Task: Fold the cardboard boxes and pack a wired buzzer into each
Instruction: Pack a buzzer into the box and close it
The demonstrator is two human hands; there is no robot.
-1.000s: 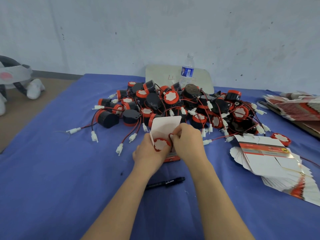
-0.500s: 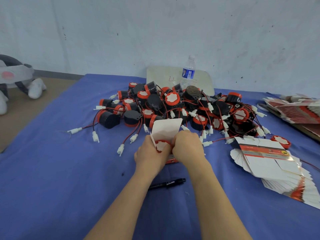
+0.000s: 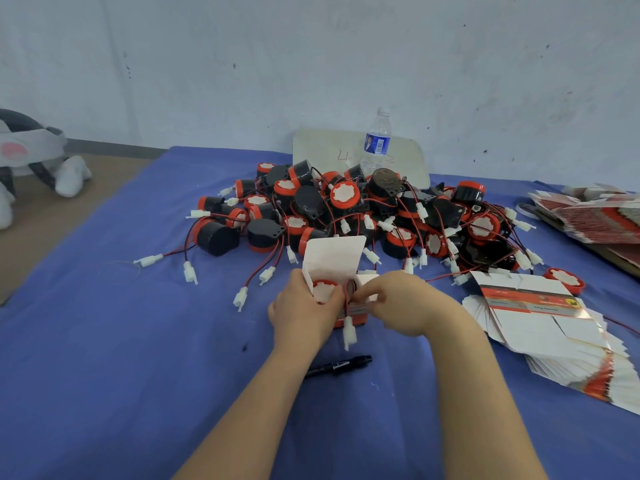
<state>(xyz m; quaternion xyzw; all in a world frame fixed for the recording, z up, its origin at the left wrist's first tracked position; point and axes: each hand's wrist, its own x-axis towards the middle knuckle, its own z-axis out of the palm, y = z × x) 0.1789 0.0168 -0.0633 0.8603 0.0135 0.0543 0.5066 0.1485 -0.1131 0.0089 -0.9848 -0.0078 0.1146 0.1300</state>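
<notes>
The left hand [image 3: 303, 311], fingers curled, grips the open box [image 3: 332, 259] holding a buzzer [image 3: 322, 292]; at three o'clock, the right hand [image 3: 403, 304] pinches its wire [image 3: 347, 299].

A white box [image 3: 332, 258], flap upright, stands between the left hand [image 3: 301, 313] and right hand [image 3: 401, 306]. A red-rimmed buzzer [image 3: 323, 291] sits inside, its wire [image 3: 346, 301] and white plug [image 3: 349, 332] hanging toward the wrists.

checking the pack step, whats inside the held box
A buzzer sits in the box, its red-rimmed white face showing at the open top. Its wire loops out and the connector hangs outside. The body is hidden by the walls and left hand.
</notes>
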